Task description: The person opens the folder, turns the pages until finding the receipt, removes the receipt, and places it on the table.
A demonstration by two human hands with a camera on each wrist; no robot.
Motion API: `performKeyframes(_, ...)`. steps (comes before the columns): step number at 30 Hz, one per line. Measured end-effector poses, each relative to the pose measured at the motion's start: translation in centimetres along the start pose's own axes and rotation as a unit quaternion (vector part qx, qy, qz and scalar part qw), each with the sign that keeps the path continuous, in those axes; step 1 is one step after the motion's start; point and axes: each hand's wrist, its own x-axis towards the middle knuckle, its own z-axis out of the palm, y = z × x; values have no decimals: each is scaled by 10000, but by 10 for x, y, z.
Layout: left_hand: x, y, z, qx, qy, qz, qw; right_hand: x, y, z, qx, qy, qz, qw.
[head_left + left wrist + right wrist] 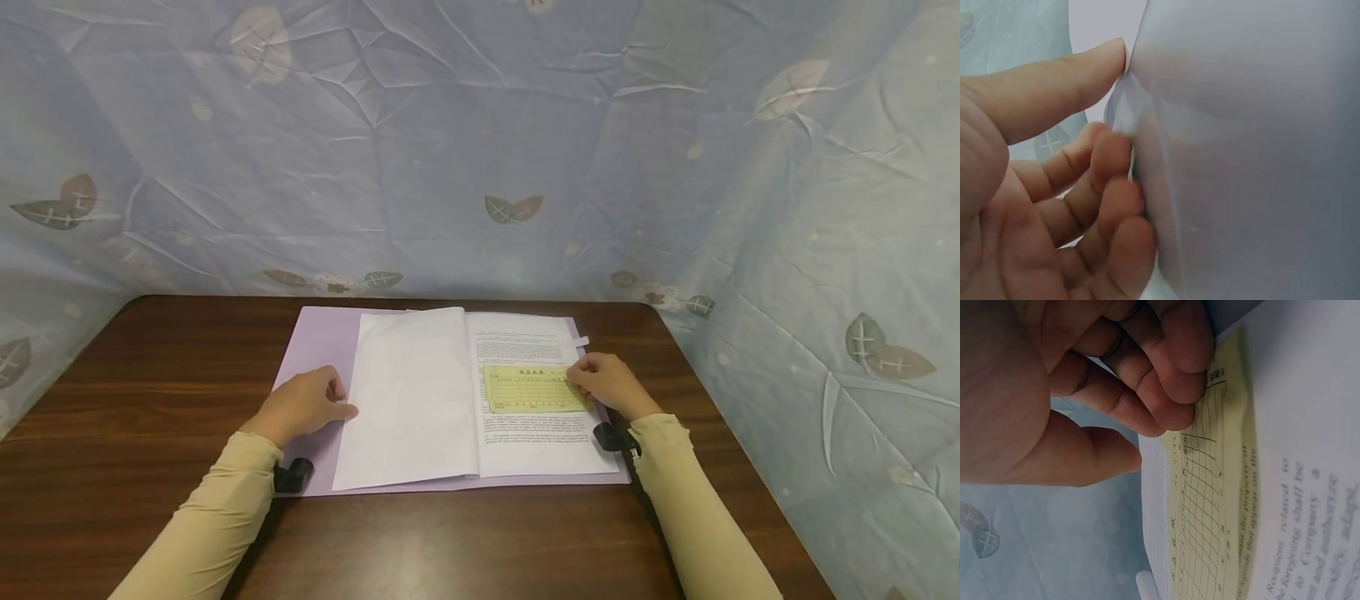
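Note:
An open lilac folder [309, 358] holds white pages. My left hand [311, 407] is at the outer edge of the left-hand page [412, 400], which looks glossy and blank. In the left wrist view, its thumb [1094, 78] and curled fingers meet the page edge [1222, 187], which bends between them. A yellow receipt slip [528, 392] with a printed grid lies across the text page [540, 454] on the right. Over the slip's right end is my right hand [611, 385]. Its fingertips [1179, 415] touch the slip, while the thumb stands apart from them.
The folder lies on a dark wood-grain table [420, 550]. A white tab [581, 341] sticks out from the right page's edge. A pale blue leaf-patterned cloth [450, 150] hangs behind the table and along its sides. Small black cameras [294, 475] are worn at both wrists.

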Motion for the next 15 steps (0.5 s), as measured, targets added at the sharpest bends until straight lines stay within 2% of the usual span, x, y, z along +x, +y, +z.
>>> performKeyframes(6,3,1,2,484,169,441,9977,1,2,0,9,-24,15,10000)
performKeyframes(10,1,4,3,736,-20,754,9944,1,2,0,25,-33,23,10000)
performKeyframes(15,-1,7,2,664,-261,707,9949,1,2,0,53,-33,18,10000)
